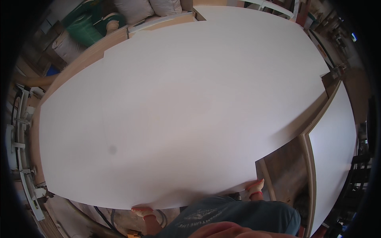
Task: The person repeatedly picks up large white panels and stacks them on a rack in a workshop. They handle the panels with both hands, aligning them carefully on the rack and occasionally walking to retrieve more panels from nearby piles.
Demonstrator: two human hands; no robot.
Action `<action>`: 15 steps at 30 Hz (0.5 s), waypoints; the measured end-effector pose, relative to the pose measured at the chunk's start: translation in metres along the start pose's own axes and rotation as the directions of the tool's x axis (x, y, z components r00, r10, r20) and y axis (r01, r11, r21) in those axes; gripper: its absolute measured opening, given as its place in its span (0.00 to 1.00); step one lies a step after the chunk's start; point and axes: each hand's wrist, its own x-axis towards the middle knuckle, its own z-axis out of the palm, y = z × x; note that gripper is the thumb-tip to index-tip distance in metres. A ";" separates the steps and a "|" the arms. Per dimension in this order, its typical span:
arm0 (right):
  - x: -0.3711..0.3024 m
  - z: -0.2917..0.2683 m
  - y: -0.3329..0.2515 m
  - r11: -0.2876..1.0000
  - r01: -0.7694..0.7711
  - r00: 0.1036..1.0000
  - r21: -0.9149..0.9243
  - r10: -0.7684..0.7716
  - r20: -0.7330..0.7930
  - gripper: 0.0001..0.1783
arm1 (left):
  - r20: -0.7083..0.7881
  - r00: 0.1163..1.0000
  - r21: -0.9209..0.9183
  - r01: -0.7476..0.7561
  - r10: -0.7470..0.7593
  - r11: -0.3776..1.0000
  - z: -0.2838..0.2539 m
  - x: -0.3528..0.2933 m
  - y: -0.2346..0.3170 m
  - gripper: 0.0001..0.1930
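A large white panel (182, 103) spreads out in front of me and fills most of the view. My left hand (143, 211), in a pale glove with orange-red on it, is closed at the panel's near edge. Close to the panel's near right corner, my right hand (255, 187), gloved the same way, holds the same edge. Parts of the fingers of both hands are hidden at the edge. A faint line near the left side and a step in the far edge suggest another white sheet lies against it.
Beyond a gap at the right stands another white panel (333, 150) with a wooden edge. Machine rails (24, 158) run along the left. At the far left are a green machine (85, 29) and pale sacks (135, 10). Hoses (104, 218) lie below the near edge.
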 end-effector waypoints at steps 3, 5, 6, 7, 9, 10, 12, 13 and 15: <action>0.022 0.019 -0.003 0.994 0.017 1.000 0.107 -0.017 0.002 0.50 | 0.041 0.999 -0.041 -0.031 0.032 0.999 0.010 0.006 0.022 0.39; 0.034 0.026 0.000 0.975 0.208 0.969 -0.076 -0.216 -0.122 0.45 | 0.043 0.998 0.141 -0.055 0.049 0.988 0.017 0.012 0.045 0.37; 0.035 0.027 0.001 0.966 0.220 0.959 -0.138 -0.240 -0.151 0.43 | 0.050 0.988 0.414 -0.152 0.144 0.897 0.020 0.016 0.060 0.37; 0.035 0.030 0.002 0.966 0.191 0.938 -0.173 -0.231 -0.259 0.40 | 0.099 0.985 0.255 -0.164 0.143 0.953 0.032 0.021 0.066 0.33; 0.030 0.036 0.000 0.919 0.276 0.895 -0.282 -0.352 -0.273 0.35 | 0.400 0.901 -0.511 0.067 0.168 0.857 0.055 0.033 0.071 0.27; 0.027 0.042 -0.004 0.842 0.407 0.858 -0.356 -0.486 -0.169 0.32 | 0.576 0.795 -0.668 0.327 0.187 0.669 0.068 0.040 0.069 0.25; 0.022 0.060 -0.013 0.665 0.536 0.785 -0.520 -0.620 0.015 0.26 | 0.682 0.695 -0.717 0.574 0.228 0.395 0.091 0.052 0.059 0.19; 0.020 0.073 -0.021 0.556 0.540 0.746 -0.632 -0.664 0.052 0.23 | 0.597 0.798 -0.735 0.505 0.079 0.453 0.104 0.058 0.056 0.17; 0.018 0.103 -0.036 0.399 0.559 0.756 -0.726 -0.604 0.250 0.28 | 0.389 0.918 -0.622 0.319 -0.070 0.715 0.120 0.060 0.048 0.16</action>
